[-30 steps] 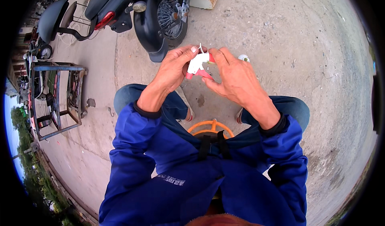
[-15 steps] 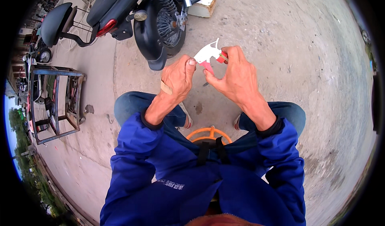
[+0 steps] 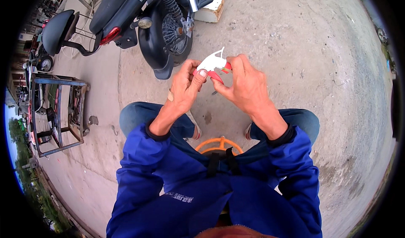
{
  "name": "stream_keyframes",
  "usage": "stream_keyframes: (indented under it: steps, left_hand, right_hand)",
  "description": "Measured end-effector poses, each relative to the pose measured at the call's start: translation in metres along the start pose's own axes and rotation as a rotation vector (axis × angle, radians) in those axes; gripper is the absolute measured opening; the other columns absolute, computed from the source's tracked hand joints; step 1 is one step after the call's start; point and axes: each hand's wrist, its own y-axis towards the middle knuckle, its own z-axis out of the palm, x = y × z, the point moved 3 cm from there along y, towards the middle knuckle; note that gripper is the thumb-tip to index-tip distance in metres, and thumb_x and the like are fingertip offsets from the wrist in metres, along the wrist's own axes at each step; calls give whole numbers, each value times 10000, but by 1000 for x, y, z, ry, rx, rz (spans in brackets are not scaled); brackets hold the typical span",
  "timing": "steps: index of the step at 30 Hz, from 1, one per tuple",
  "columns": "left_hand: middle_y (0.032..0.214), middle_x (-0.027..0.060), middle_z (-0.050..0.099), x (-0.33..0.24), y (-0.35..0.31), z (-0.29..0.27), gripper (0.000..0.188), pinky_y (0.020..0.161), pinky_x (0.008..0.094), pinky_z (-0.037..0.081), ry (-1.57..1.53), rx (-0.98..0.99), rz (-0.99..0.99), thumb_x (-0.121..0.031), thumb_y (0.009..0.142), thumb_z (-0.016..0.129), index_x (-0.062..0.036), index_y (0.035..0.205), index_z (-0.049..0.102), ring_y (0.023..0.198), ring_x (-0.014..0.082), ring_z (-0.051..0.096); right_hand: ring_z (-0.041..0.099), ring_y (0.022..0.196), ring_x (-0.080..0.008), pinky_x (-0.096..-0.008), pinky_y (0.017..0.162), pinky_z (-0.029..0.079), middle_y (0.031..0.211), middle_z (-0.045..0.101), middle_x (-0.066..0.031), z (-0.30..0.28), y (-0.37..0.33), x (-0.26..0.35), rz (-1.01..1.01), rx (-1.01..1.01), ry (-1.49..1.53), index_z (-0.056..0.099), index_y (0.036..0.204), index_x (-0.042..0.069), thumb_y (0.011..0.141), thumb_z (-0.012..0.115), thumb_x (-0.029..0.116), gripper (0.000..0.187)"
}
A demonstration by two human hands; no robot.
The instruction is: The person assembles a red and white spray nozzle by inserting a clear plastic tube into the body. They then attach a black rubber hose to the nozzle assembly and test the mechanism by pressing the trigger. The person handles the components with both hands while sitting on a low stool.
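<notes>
A white-and-red spray trigger head (image 3: 212,63) is held up above the concrete ground (image 3: 291,39), toward 12 o'clock from the middle of the view. Taking it as the clock's centre, the left hand (image 3: 184,85) comes in from 8 o'clock, pinching the nozzle end between thumb and curled fingers. A tan adhesive strip (image 3: 170,96) sits near that wrist. The right hand (image 3: 249,86) comes in from 4 o'clock, grasping the red collar (image 3: 228,66) at 3 o'clock, its thumb at the pinkish-red trigger lever (image 3: 215,77). A thin white prong (image 3: 222,52) sticks up toward 1 o'clock.

Farther out, a black scooter (image 3: 162,44) stands at 10 o'clock and a pale block (image 3: 209,14) lies at 12. A blue metal frame (image 3: 63,81) stands well apart, toward 8 o'clock; an orange round stool frame (image 3: 222,140) shows at 6, between the person's legs.
</notes>
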Motion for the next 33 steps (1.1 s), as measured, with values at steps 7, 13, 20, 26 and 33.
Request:
stream_keyframes:
  steps: [7, 13, 20, 26, 33]
  left_hand:
    - [907, 42, 641, 12, 2, 1, 378, 637, 235, 463, -135, 115, 27, -310, 1057, 629, 23, 1232, 594, 712, 80, 559]
    - [939, 15, 629, 12, 0, 5, 340, 668, 239, 482, -245, 54, 90, -256, 989, 742, 4, 1173, 624, 786, 63, 560]
    - [1083, 73, 682, 0, -2, 6, 407, 879, 286, 535, -350, 92, 113, -190, 949, 790, 32, 1235, 604, 1009, 118, 642]
    - [1107, 73, 682, 7, -2, 10, 442, 914, 303, 507, -426, 145, 83, -245, 979, 750, 25, 1294, 597, 1029, 132, 633]
    - [1131, 94, 673, 18, -3, 15, 390, 923, 339, 501, -515, 206, 60, -257, 1040, 653, 36, 1292, 602, 1022, 156, 624]
  right_hand:
    - [678, 700, -243, -350, 531, 536, 944, 595, -73, -9, 4, 10, -84, -42, -14, 596, 1140, 41, 737, 891, 253, 543]
    - [675, 700, -242, -348, 534, 537, 926, 589, -75, -11, 4, 11, -85, -56, 21, 595, 1147, 33, 735, 887, 246, 548]
    - [666, 680, -226, -340, 528, 532, 910, 601, -67, -5, 0, 5, -89, -63, 71, 600, 1111, 33, 733, 883, 217, 507]
    - [681, 635, -272, -372, 505, 529, 873, 607, -97, -3, 0, 6, -88, -72, 89, 598, 1026, 34, 741, 883, 269, 466]
    - [689, 652, -275, -383, 502, 525, 887, 618, -97, 1, -1, 5, -39, -59, 117, 588, 1009, 35, 739, 888, 306, 486]
